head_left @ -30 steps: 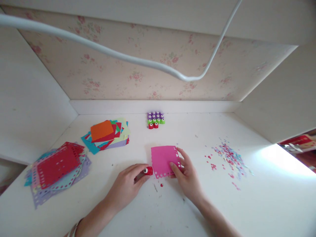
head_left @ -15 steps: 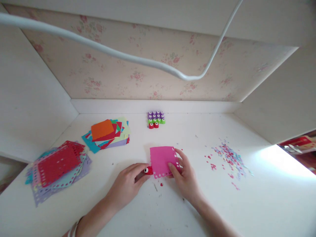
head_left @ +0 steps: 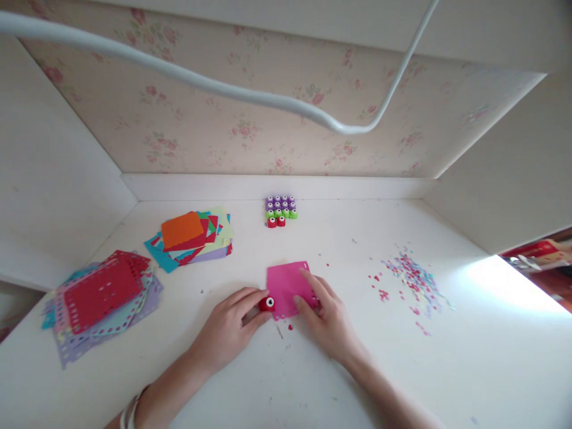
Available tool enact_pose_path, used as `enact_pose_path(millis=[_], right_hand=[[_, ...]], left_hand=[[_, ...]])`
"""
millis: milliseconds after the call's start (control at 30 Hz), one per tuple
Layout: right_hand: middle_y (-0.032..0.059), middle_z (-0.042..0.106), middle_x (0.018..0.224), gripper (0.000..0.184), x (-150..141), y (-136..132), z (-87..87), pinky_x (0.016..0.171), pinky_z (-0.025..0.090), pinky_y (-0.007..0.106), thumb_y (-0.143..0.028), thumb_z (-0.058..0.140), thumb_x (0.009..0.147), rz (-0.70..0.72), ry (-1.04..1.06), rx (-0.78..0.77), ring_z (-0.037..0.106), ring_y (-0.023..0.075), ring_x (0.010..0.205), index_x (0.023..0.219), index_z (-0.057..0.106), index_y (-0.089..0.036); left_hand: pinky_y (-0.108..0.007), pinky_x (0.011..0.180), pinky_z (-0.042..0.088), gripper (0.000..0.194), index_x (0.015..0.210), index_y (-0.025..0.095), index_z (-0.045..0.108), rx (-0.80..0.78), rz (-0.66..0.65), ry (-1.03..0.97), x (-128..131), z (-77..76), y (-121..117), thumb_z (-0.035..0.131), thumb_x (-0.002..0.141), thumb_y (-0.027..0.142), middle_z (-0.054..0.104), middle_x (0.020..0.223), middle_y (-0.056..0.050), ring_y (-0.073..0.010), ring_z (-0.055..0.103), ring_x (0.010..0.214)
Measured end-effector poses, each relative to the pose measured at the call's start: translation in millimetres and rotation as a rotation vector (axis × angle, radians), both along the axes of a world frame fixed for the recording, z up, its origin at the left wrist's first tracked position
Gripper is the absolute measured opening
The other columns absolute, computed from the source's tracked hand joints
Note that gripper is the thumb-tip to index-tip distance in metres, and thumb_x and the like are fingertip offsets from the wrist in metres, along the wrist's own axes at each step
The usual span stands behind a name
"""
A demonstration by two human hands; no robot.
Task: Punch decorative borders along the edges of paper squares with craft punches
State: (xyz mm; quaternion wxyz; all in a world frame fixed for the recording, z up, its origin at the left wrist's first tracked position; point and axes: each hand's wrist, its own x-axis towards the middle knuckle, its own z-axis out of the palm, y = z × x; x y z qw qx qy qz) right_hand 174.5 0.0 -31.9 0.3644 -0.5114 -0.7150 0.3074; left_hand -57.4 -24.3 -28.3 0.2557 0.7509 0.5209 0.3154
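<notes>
My left hand [head_left: 232,319] pinches a small red craft punch [head_left: 267,304] with a white button between thumb and fingers. The punch sits against the lower left edge of a pink square of paper [head_left: 286,283]. Punched shapes run along the paper's lower edge, and a hole shows near its top right corner. My right hand [head_left: 328,313] holds the paper's right side, thumb and index finger lying over its face; the other fingertips are partly hidden. Below the paper lies a tiny red scrap [head_left: 290,327].
Several purple, green and red punches [head_left: 280,210] stand in rows near the back wall. Coloured sheets [head_left: 183,231] and a pile of punched sheets [head_left: 102,292] lie on the left. Confetti [head_left: 413,277] is scattered to the right. A white cable [head_left: 232,90] hangs across above.
The pink paper has moved slightly left, so its edge meets the punch. The punch has turned so its button faces me more. My right hand has slid left, further over the paper.
</notes>
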Motion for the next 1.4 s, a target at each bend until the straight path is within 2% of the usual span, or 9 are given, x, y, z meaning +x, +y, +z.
enact_pose_path(millis=[100,167,233,333,533,833,1000,1167,1400], right_hand=[[0.0111,0.039,0.151,0.038,6,3,3.8,0.092,0.055,0.046,-0.032,0.055,0.093,0.045,-0.169,0.137,0.055,0.0304,0.121,0.13,0.061,-0.03],[0.0087,0.035,0.155,0.036,11,5,4.9,0.104,0.046,0.053,-0.029,0.055,0.093,0.119,-0.307,0.228,0.044,0.033,0.133,0.128,0.063,-0.03],[0.0072,0.044,0.15,0.036,13,6,5.0,0.111,0.036,0.057,-0.028,0.053,0.095,0.215,-0.432,0.256,0.039,0.0319,0.138,0.13,0.062,-0.03],[0.0041,0.056,0.141,0.034,13,7,4.8,0.114,0.028,0.06,-0.028,0.05,0.098,0.276,-0.532,0.232,0.046,0.0283,0.134,0.128,0.062,-0.033],[0.005,0.063,0.132,0.03,11,7,3.6,0.113,0.031,0.055,-0.03,0.057,0.094,0.255,-0.491,0.289,0.054,0.0262,0.125,0.122,0.067,-0.032],[0.0034,0.061,0.134,0.029,10,6,3.5,0.113,0.029,0.055,-0.03,0.054,0.095,0.267,-0.515,0.281,0.051,0.0271,0.127,0.12,0.068,-0.033],[0.0031,0.061,0.134,0.029,10,6,4.1,0.113,0.029,0.055,-0.03,0.055,0.095,0.258,-0.505,0.279,0.051,0.0268,0.127,0.121,0.068,-0.033],[0.0031,0.062,0.133,0.029,10,6,4.4,0.114,0.028,0.055,-0.031,0.054,0.095,0.256,-0.501,0.278,0.052,0.0265,0.126,0.121,0.067,-0.033],[0.0028,0.064,0.13,0.027,9,5,4.8,0.114,0.028,0.052,-0.031,0.054,0.096,0.246,-0.478,0.277,0.053,0.0249,0.124,0.119,0.068,-0.032]], left_hand=[[-0.028,0.088,0.056,0.024,0.114,0.026,0.067,-0.025,-0.004,-0.036,-2,3.6,0,0.051,0.098,0.032,0.068,0.112,-0.006,-0.0181,0.065,0.1],[-0.027,0.087,0.055,0.024,0.113,0.025,0.068,-0.035,-0.005,-0.042,-2,4.6,0,0.051,0.098,0.031,0.069,0.111,-0.006,-0.0176,0.065,0.099],[-0.026,0.087,0.055,0.023,0.113,0.026,0.068,-0.042,-0.002,-0.035,-1,4.1,0,0.053,0.097,0.031,0.069,0.11,-0.005,-0.0172,0.065,0.099],[-0.025,0.086,0.055,0.022,0.113,0.026,0.068,-0.051,0.011,-0.03,0,2.3,0,0.054,0.096,0.031,0.069,0.11,-0.005,-0.0167,0.065,0.099],[-0.026,0.087,0.055,0.022,0.112,0.025,0.068,-0.025,0.003,-0.02,1,1.7,1,0.053,0.097,0.031,0.069,0.108,-0.005,-0.0165,0.066,0.097],[-0.024,0.085,0.055,0.022,0.111,0.027,0.069,-0.027,0.011,-0.016,2,1.2,0,0.054,0.096,0.031,0.069,0.109,-0.003,-0.0158,0.066,0.097],[-0.022,0.074,0.054,0.024,0.11,0.026,0.069,-0.089,0.062,-0.067,5,7.3,1,0.051,0.097,0.035,0.069,0.109,-0.003,-0.0163,0.066,0.096],[-0.026,0.079,0.053,0.027,0.096,0.025,0.073,-0.127,0.082,-0.07,11,14.5,11,0.049,0.096,0.037,0.071,0.098,-0.002,-0.0173,0.066,0.09],[-0.028,0.074,0.046,0.022,0.083,0.023,0.071,-0.26,0.066,0.1,15,19.0,27,0.054,0.09,0.035,0.065,0.089,-0.002,-0.017,0.062,0.078]])
